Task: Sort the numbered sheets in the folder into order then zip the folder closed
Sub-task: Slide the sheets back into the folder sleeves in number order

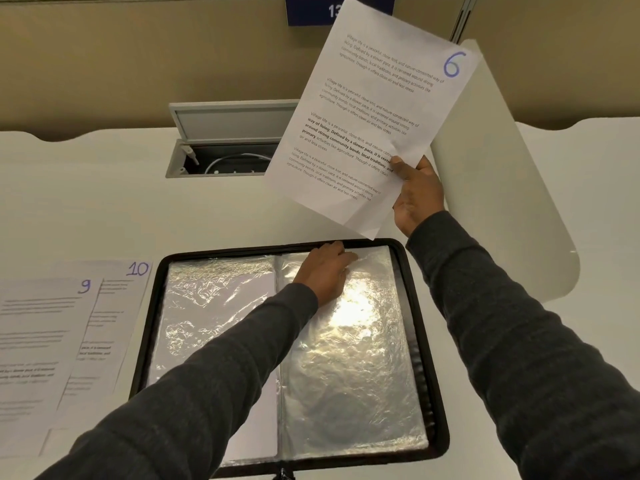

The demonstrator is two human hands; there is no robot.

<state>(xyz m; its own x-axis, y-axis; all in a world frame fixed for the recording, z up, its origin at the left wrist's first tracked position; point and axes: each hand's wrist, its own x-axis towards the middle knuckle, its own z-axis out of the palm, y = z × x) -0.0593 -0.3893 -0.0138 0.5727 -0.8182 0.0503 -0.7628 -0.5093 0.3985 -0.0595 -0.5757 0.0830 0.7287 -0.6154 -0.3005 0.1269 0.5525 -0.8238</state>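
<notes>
Folder (152,306), unzipped, centre frame: my left hand (325,271) lay flat on its right pocket (353,375); my right hand (417,195) pinched sheet 6 (363,116), upper right. Step judged: refilling in order. Next: slide it into that pocket.

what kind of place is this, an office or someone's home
Most likely an office or study-hall workstation rather than a home: a white desk with a built-in grey cable hatch, a tan partition wall behind it, and a blue numbered sign above.
</notes>
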